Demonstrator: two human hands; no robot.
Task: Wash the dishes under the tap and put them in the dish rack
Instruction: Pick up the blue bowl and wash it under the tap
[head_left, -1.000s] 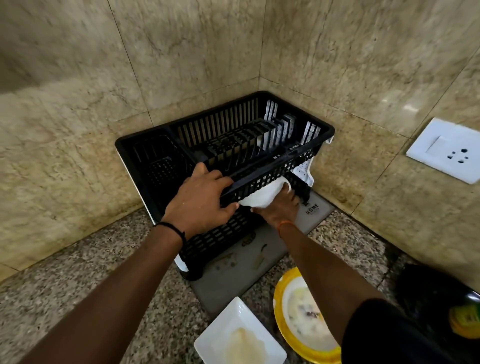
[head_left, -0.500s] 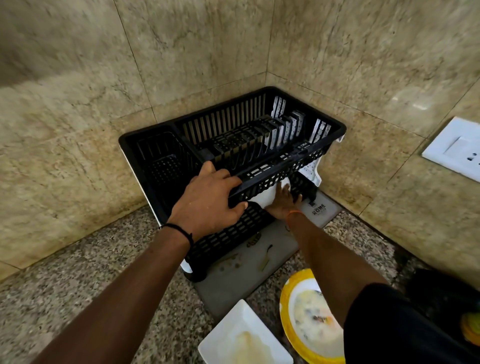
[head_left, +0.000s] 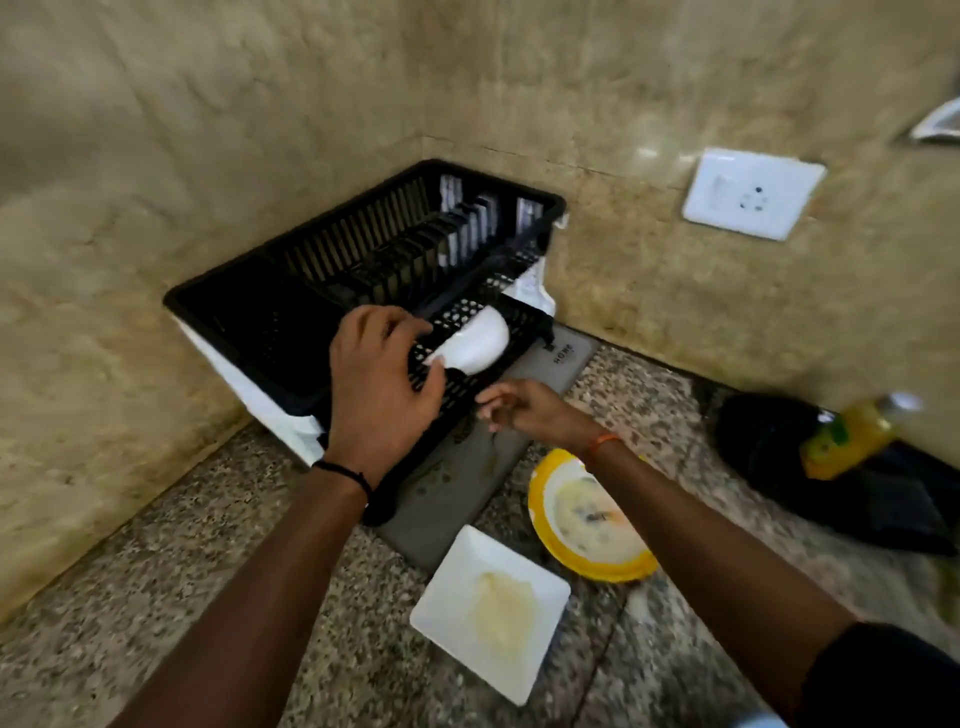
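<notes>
1. A black dish rack (head_left: 322, 291) sits in the corner where two tiled walls meet, in the upper middle of the frame, standing on a grey mat (head_left: 457, 483).
2. The left hand (head_left: 382, 387) rests in the centre of the frame on the rack's near wall, fingers curled over the top edge and pressed against the lattice.
3. A white bowl (head_left: 475, 345) lies tilted against the outside of that near wall, just right of the left hand; the thumb touches or nearly touches its lower edge.
4. The right hand (head_left: 530, 410) hangs just below and right of the bowl, apart from it, fingers loosely spread and holding nothing.
5. A round yellow-rimmed plate (head_left: 592, 519) with food residue lies on the speckled counter (head_left: 156, 597) in the lower right middle, partly under the right forearm.
6. A square white plate (head_left: 491, 608) with a pale smear lies just below and left of it, at the lower centre.
7. A white wall socket (head_left: 753, 192) is at the upper right.
8. A yellow bottle (head_left: 847, 436) lies on something black at the right edge; motion blur hides the details.
</notes>
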